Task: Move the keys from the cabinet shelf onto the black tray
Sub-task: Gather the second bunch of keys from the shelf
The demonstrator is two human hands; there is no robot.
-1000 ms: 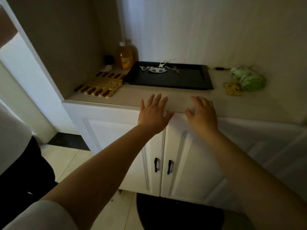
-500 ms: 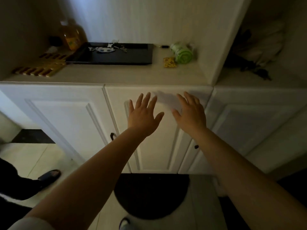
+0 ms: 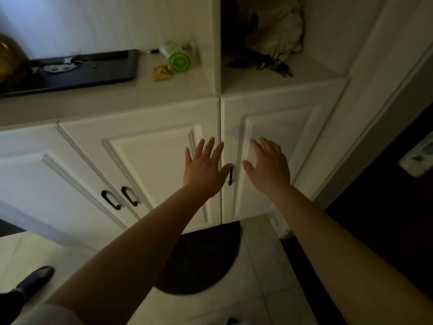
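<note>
Reaching out with left hand [image 3: 203,170] and right hand [image 3: 269,168] both spread and empty, the person must next lift the dark metal keys [image 3: 277,66] at one o'clock toward the flat black rectangular tray [image 3: 112,72] at ten.

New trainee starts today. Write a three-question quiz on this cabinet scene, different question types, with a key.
1. True or false: the left hand grips a bunch of keys.
2. Multiple choice: the dark keys on the shelf lie (A) in the right-hand compartment, beside a pale cloth bag; (B) on the floor mat; (C) on the green roll.
3. Fill in: the black tray already holds a second set of ____.

Key: 1 false, since both it and the right hand are open and empty; 2 A; 3 keys.
</note>
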